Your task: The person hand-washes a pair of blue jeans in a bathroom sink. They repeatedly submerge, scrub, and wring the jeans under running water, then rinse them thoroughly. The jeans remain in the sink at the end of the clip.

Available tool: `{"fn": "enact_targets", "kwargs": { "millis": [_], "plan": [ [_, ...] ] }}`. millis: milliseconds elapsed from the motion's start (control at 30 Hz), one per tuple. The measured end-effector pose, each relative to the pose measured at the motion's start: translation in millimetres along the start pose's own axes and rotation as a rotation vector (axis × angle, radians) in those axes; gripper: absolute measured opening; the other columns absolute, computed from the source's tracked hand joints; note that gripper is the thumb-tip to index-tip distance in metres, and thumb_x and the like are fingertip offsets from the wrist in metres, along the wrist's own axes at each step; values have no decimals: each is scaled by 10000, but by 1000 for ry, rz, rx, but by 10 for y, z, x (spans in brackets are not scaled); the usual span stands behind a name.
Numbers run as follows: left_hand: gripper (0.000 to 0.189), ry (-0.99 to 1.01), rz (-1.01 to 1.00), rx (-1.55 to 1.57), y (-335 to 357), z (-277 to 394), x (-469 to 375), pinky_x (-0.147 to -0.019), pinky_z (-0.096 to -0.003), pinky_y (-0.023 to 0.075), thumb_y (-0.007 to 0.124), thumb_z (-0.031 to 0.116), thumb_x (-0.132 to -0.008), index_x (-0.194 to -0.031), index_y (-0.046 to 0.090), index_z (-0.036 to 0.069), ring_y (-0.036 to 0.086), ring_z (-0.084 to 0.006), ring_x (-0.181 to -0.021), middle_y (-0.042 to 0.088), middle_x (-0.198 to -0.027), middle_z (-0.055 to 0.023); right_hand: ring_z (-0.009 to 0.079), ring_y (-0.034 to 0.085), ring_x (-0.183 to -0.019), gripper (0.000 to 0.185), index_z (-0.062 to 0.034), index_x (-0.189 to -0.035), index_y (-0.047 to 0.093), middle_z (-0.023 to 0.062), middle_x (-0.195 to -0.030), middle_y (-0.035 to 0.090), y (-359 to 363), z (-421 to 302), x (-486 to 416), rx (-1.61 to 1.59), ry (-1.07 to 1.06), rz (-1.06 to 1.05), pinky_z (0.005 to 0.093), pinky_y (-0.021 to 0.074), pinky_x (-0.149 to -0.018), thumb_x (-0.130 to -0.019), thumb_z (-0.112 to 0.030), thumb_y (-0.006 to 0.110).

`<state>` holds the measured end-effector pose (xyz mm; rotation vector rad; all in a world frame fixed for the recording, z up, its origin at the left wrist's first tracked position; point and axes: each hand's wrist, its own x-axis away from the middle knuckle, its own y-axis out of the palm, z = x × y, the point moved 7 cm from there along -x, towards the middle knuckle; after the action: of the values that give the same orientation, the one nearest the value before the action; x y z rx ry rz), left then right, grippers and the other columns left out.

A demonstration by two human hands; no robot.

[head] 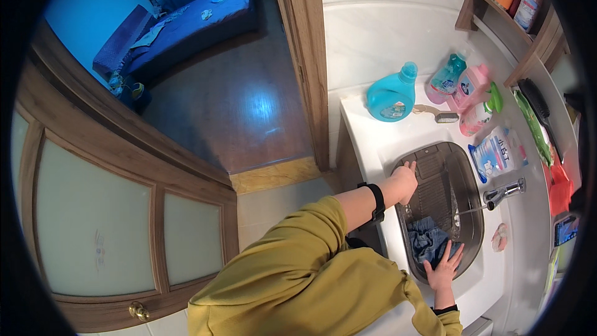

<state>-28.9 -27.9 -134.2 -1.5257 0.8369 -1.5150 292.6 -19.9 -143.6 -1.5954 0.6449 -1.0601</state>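
Observation:
A dark translucent washbasin with a ribbed washboard (431,191) sits in the white sink. My left hand (405,183), with a black band on its wrist, lies over the basin's near rim, fingers apart; its underside is hidden. Bunched blue denim cloth (431,242) looks wet at the basin's right end. Against that cloth and over the rim rests my right hand (443,268), its fingers spread and not closed on the cloth. A thin stream of water runs from the chrome faucet (503,193) into the basin.
A teal detergent bottle (392,98), a scrub brush (443,115), pink bottles (468,88) and a detergent bag (499,154) stand or lie left of and behind the basin. Pinkish soap (499,238) lies right of the faucet. A wooden door (158,224) is behind me.

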Motion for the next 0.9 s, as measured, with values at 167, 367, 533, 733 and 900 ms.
{"fn": "enact_targets", "kwargs": {
  "millis": [167,367,533,733,900],
  "plan": [
    [566,16,10,-17,-5,-5,-9,-1012,-382,502,676,235,-742,-1259,684,5,350,-415,-1457,167,-1608,-326,478,200,-1469,1175,-160,-1621,63,234,-1657,-50,98,-121,-384,285,38,-161,605,446,-1004,-774,-697,674],
    [527,27,44,-15,-37,-16,16,-959,-382,524,669,223,-710,-1194,729,23,367,-415,-1449,175,-1608,-323,483,325,-1408,1213,-121,-1609,60,296,-1609,175,450,302,-1286,271,-184,-378,541,420,-1063,-759,-769,634],
    [548,6,-5,-44,-32,18,23,-967,-384,519,660,235,-743,-1248,699,24,339,-411,-1465,142,-1619,-311,489,479,-1286,987,-142,-1595,77,329,-1461,401,620,797,-1675,-75,-266,-124,509,426,-1070,-859,-394,685],
    [736,16,-61,52,4,-50,-2,-1154,-415,348,690,307,-806,-1464,499,37,270,-416,-1491,81,-1636,-289,473,534,-1247,923,-169,-1599,27,344,-1432,453,870,1304,-1936,-220,207,-99,484,449,-1052,-839,-48,536],
    [599,45,67,44,7,-102,-7,-1072,-396,446,698,345,-781,-1308,668,62,362,-366,-1462,218,-1624,-252,368,89,-1534,1093,-160,-1597,123,207,-1643,153,204,721,-1473,-74,38,-54,483,218,-1219,-705,-181,753]
  ]
}}
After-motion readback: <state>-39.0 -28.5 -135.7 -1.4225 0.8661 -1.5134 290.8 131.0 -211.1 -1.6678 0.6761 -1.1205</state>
